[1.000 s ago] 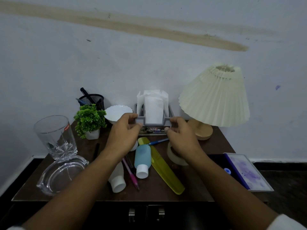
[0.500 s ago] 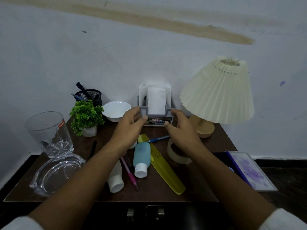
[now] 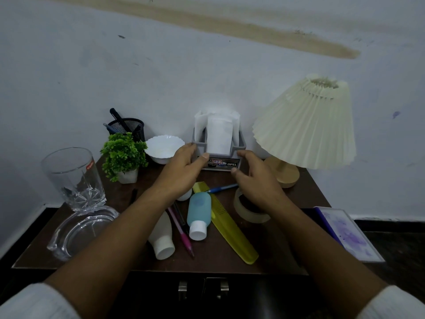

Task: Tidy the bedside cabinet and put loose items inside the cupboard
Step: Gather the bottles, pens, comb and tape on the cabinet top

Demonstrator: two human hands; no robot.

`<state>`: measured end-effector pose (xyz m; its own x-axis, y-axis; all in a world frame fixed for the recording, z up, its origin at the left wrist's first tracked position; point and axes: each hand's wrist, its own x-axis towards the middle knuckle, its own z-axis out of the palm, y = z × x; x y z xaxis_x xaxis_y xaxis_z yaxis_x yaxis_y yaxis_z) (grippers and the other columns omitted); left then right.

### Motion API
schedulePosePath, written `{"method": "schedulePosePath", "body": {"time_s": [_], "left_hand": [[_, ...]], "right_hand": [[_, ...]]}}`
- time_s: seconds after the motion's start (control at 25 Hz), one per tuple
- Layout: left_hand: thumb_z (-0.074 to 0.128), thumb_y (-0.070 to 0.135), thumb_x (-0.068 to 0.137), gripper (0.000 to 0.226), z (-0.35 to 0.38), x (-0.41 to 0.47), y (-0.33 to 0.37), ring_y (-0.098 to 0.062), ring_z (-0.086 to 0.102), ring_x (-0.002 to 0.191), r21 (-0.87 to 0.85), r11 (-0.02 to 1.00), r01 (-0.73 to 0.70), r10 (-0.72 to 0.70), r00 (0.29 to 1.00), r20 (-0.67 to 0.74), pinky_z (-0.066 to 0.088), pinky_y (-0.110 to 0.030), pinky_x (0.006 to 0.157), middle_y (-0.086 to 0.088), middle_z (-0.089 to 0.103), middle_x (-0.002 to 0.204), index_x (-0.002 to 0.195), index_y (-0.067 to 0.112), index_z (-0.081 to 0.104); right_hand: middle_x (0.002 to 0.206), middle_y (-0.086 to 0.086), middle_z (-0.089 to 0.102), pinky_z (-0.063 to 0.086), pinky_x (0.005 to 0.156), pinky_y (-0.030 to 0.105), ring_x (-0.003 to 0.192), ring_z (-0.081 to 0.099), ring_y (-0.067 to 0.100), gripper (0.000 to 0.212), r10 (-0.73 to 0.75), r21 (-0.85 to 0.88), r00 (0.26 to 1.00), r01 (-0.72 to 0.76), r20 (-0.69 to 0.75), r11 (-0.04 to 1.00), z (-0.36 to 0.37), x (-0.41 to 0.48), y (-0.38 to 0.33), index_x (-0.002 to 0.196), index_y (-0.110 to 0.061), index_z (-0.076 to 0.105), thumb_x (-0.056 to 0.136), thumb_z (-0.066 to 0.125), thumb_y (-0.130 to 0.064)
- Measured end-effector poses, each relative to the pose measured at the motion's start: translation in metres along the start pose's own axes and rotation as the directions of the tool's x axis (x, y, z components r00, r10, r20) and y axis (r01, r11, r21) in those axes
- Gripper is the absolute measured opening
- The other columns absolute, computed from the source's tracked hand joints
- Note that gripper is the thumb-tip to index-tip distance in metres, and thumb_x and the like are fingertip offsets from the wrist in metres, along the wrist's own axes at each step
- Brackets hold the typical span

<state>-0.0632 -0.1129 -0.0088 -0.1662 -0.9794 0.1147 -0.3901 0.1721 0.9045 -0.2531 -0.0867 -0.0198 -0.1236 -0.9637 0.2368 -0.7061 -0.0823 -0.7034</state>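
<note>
A grey napkin holder (image 3: 239,147) with white napkins stands at the back of the dark wooden cabinet top (image 3: 128,199), close to the wall. My left hand (image 3: 184,169) grips its left front corner, thumb on the front and fingers on the side. My right hand (image 3: 255,178) has its fingers apart, with the fingertips just at the holder's right front corner. Loose in front lie a blue bottle (image 3: 199,215), a white bottle (image 3: 162,238), a yellow comb (image 3: 232,233), a pink pen (image 3: 181,233), a blue pen (image 3: 223,188) and a tape roll (image 3: 248,211).
A glass tumbler (image 3: 73,178) and a glass ashtray (image 3: 78,231) stand at the left. A small plant (image 3: 124,153), a mesh pen cup (image 3: 128,127) and a white bowl (image 3: 164,147) are behind. A pleated lamp (image 3: 305,125) is at the right, a purple notebook (image 3: 347,236) at the right edge. Cupboard door handles (image 3: 203,290) show below.
Both hands have carried the napkin holder back toward the wall, where it now stands. My right hand has loosened and drawn back from the holder's side.
</note>
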Motion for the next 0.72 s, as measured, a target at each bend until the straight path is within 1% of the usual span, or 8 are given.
{"method": "schedulePosePath", "body": {"time_s": [0.08, 0.2, 0.24, 0.32, 0.4, 0.52, 0.64, 0.72], "left_hand": [[0.052, 0.035, 0.103, 0.036, -0.006, -0.005, 0.002, -0.014, 0.050, 0.125, 0.049, 0.998, -0.029, 0.030, 0.999, -0.030, 0.039, -0.032, 0.105, 0.001, 0.054, 0.136, 0.133, 0.016, 0.057], [0.057, 0.030, 0.101, 0.040, -0.023, -0.022, 0.010, -0.015, 0.056, 0.124, 0.146, 0.989, -0.028, 0.046, 0.992, -0.118, 0.044, -0.034, 0.106, 0.002, 0.058, 0.138, 0.139, 0.018, 0.058], [0.058, 0.028, 0.100, 0.038, -0.030, -0.030, 0.012, -0.015, 0.059, 0.118, 0.186, 0.982, -0.027, 0.055, 0.987, -0.148, 0.047, -0.032, 0.101, 0.002, 0.062, 0.132, 0.137, 0.019, 0.061], [0.061, 0.024, 0.098, 0.033, -0.043, -0.050, 0.016, -0.013, 0.059, 0.105, 0.252, 0.968, -0.011, 0.063, 0.978, -0.197, 0.044, -0.026, 0.087, 0.004, 0.064, 0.117, 0.131, 0.019, 0.064], [0.064, 0.022, 0.097, 0.031, -0.052, -0.067, 0.017, -0.009, 0.059, 0.100, 0.239, 0.971, 0.025, 0.029, 0.975, -0.218, 0.041, -0.024, 0.085, 0.006, 0.066, 0.114, 0.127, 0.020, 0.066], [0.066, 0.019, 0.095, 0.028, -0.055, -0.092, 0.013, -0.008, 0.062, 0.103, 0.198, 0.979, 0.047, -0.012, 0.985, -0.175, 0.048, -0.027, 0.090, 0.007, 0.069, 0.115, 0.123, 0.020, 0.069], [0.066, 0.017, 0.094, 0.023, -0.052, -0.104, 0.006, -0.007, 0.064, 0.100, 0.177, 0.984, 0.030, 0.000, 0.986, -0.168, 0.052, -0.030, 0.094, 0.008, 0.071, 0.111, 0.117, 0.022, 0.070], [0.064, 0.014, 0.095, 0.022, -0.053, -0.108, 0.002, -0.009, 0.065, 0.099, 0.223, 0.975, 0.022, 0.014, 0.987, -0.160, 0.054, -0.033, 0.093, 0.008, 0.071, 0.109, 0.113, 0.023, 0.071]], "right_hand": [[0.080, -0.020, 0.041, 0.028, 0.061, 0.013, 0.069, 0.038, -0.004, 0.047, -0.035, -0.052, 0.999, 0.035, 0.011, 0.998, -0.005, -0.005, -0.008, 0.144, -0.017, 0.049, 0.099, 0.060, -0.024], [0.108, -0.005, 0.063, 0.044, 0.077, 0.025, 0.094, 0.057, 0.008, 0.036, -0.129, -0.144, 0.992, 0.126, -0.011, 0.982, -0.009, -0.021, -0.022, 0.131, -0.018, 0.059, 0.096, 0.064, -0.027], [0.110, -0.004, 0.064, 0.049, 0.081, 0.029, 0.098, 0.060, 0.011, 0.034, -0.135, -0.159, 0.991, 0.135, 0.008, 0.978, -0.010, -0.027, -0.028, 0.126, -0.020, 0.061, 0.094, 0.066, -0.030], [0.104, -0.007, 0.065, 0.055, 0.082, 0.037, 0.095, 0.061, 0.012, 0.032, -0.087, -0.180, 0.992, 0.103, 0.093, 0.978, -0.009, -0.043, -0.040, 0.121, -0.024, 0.061, 0.092, 0.067, -0.037], [0.101, -0.007, 0.066, 0.056, 0.081, 0.039, 0.093, 0.063, 0.012, 0.034, -0.008, -0.211, 0.984, 0.046, 0.176, 0.976, -0.004, -0.058, -0.048, 0.120, -0.026, 0.061, 0.091, 0.068, -0.042], [0.101, -0.004, 0.068, 0.054, 0.077, 0.039, 0.093, 0.064, 0.017, 0.045, 0.070, -0.237, 0.972, -0.014, 0.226, 0.971, 0.010, -0.081, -0.057, 0.122, -0.024, 0.058, 0.087, 0.067, -0.052], [0.115, 0.002, 0.065, 0.045, 0.072, 0.034, 0.103, 0.063, 0.022, 0.061, 0.089, -0.325, 0.969, -0.010, 0.230, 0.946, 0.024, -0.094, -0.064, 0.129, -0.019, 0.051, 0.086, 0.063, -0.062], [0.121, 0.005, 0.064, 0.045, 0.073, 0.034, 0.108, 0.062, 0.025, 0.065, 0.102, -0.344, 0.974, -0.026, 0.204, 0.939, 0.030, -0.097, -0.070, 0.133, -0.018, 0.047, 0.087, 0.064, -0.060]]}}
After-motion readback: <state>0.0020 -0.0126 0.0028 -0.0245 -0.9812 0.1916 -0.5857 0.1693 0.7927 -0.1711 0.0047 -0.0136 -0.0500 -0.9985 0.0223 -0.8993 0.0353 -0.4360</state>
